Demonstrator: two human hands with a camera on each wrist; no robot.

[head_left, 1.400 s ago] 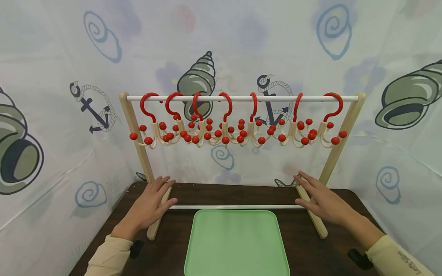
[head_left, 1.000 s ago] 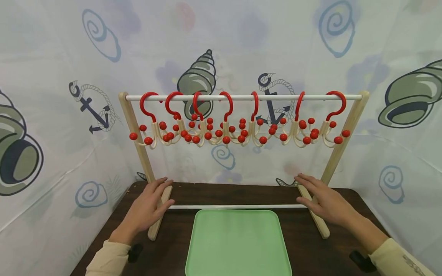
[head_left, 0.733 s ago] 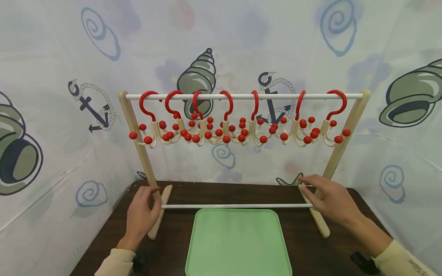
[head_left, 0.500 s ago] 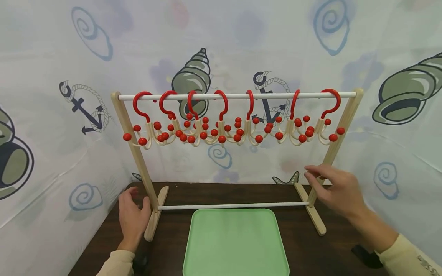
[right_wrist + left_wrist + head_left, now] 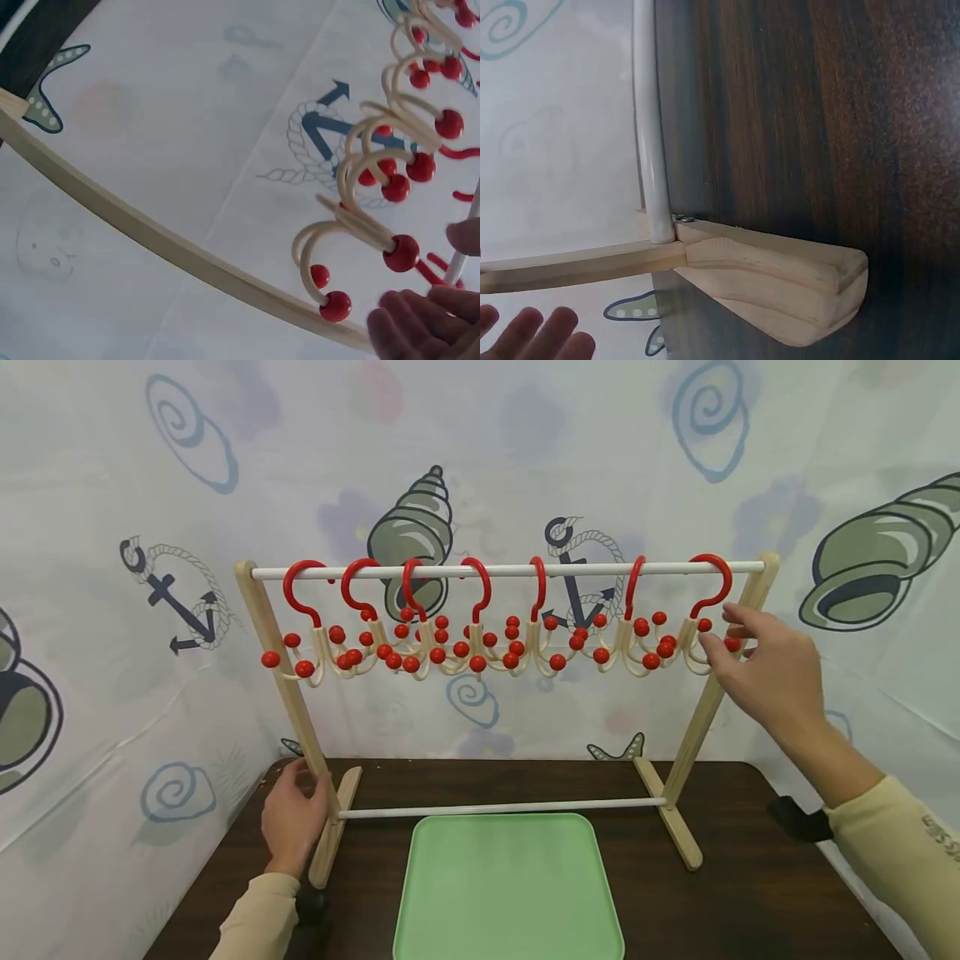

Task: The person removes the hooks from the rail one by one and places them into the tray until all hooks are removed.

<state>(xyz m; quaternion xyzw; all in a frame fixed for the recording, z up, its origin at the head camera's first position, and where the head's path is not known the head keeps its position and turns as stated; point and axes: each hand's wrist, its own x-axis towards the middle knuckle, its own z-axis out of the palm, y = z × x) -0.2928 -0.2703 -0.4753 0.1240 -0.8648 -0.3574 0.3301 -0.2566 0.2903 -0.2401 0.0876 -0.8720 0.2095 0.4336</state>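
Note:
Over the table stands a wooden rack with a white top rod (image 5: 585, 570). Several hangers with red hooks, cream curved prongs and red ball tips hang from it. My right hand (image 5: 776, 672) is raised at the rightmost hanger (image 5: 688, 639), thumb and fingers parted. In the right wrist view its fingers (image 5: 420, 322) are close to that hanger's red hook; contact is unclear. My left hand (image 5: 291, 817) is low at the rack's left post (image 5: 303, 727). The left wrist view shows its loosely bent fingers (image 5: 544, 334) beside the post, with a gap.
A green tray (image 5: 508, 893) lies on the dark wooden table (image 5: 720, 910), in front of the rack's white lower rod (image 5: 502, 809). Wooden feet (image 5: 681, 835) support both sides. Behind and beside hangs a white cloth with shell and anchor prints.
My right hand has risen from near the right foot to the rightmost hanger. My left hand has drawn back leftward to the lower left post. The head view has shifted slightly.

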